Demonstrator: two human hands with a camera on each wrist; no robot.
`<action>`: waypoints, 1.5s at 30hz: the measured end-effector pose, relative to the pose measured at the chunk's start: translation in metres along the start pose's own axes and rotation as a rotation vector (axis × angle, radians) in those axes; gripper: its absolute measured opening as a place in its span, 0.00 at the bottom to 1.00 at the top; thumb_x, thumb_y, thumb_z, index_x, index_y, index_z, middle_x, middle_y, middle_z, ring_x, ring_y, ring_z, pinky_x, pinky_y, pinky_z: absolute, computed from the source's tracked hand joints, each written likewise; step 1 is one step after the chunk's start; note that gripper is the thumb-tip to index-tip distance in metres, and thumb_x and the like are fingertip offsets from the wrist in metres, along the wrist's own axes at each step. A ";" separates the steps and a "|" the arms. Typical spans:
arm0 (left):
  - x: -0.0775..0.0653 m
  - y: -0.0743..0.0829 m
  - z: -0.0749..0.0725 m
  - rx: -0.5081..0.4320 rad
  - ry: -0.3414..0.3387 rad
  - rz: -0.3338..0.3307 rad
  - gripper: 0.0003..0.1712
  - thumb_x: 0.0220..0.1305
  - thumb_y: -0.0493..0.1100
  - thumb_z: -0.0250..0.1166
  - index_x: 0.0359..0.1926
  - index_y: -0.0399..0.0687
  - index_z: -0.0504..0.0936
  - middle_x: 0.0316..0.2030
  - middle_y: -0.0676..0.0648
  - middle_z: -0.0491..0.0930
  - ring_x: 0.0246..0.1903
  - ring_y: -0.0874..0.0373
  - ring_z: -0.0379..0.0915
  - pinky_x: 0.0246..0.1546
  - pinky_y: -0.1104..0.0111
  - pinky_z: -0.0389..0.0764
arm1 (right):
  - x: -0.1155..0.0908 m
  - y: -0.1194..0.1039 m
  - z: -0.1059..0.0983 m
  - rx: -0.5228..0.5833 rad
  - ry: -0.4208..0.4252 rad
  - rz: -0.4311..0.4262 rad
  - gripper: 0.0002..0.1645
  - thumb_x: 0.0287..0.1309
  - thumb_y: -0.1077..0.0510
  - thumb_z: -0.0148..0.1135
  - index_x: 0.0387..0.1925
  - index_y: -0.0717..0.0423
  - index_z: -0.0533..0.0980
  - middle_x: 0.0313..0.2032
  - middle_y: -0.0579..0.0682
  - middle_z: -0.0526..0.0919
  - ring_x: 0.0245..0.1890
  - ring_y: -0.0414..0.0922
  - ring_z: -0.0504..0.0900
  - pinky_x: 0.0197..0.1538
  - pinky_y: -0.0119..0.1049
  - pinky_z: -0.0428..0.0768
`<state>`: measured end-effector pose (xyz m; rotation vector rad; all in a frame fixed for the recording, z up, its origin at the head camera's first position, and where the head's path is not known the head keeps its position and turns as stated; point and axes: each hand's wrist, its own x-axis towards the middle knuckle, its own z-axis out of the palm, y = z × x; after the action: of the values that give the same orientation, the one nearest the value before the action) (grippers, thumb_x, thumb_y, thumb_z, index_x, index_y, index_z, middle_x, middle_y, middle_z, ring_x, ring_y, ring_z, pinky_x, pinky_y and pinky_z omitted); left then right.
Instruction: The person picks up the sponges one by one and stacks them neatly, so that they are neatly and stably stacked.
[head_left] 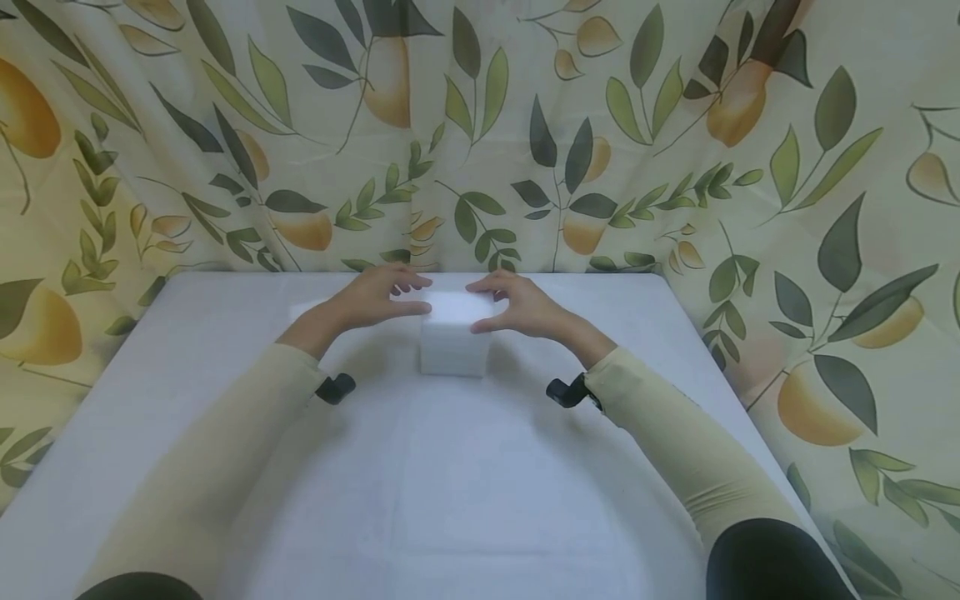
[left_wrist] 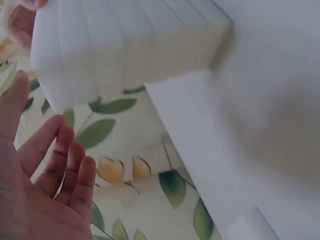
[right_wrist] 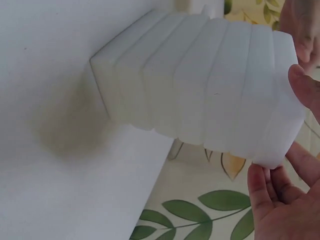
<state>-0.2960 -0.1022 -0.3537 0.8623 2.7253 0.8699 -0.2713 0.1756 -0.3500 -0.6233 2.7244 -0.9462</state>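
Observation:
A stack of several white sponge-like blocks stands upright near the far edge of the white table. In the right wrist view the layers of this stack show as slightly uneven seams. My right hand holds the top block, thumb on the near side and fingertips on the far side. Just left of the stack is my left hand, fingers relaxed and thumb pointing at the top. The left wrist view shows this left hand with a gap between its fingers and the blocks.
Another white piece lies on the table to the left, partly behind the left forearm in the head view. The white-covered table ends just behind the stack. A fruit-and-leaf patterned curtain hangs behind and on both sides.

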 end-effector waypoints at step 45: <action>-0.053 -0.148 -0.014 0.109 0.046 -0.378 0.47 0.58 0.59 0.69 0.69 0.34 0.65 0.65 0.27 0.61 0.66 0.31 0.52 0.69 0.41 0.52 | -0.002 0.003 0.003 0.039 0.015 -0.008 0.41 0.47 0.48 0.77 0.64 0.49 0.74 0.60 0.51 0.72 0.60 0.54 0.73 0.61 0.50 0.76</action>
<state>-0.3278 -0.2377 -0.4283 0.3236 2.8577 0.6750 -0.2700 0.1769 -0.3543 -0.6228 2.7121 -1.0070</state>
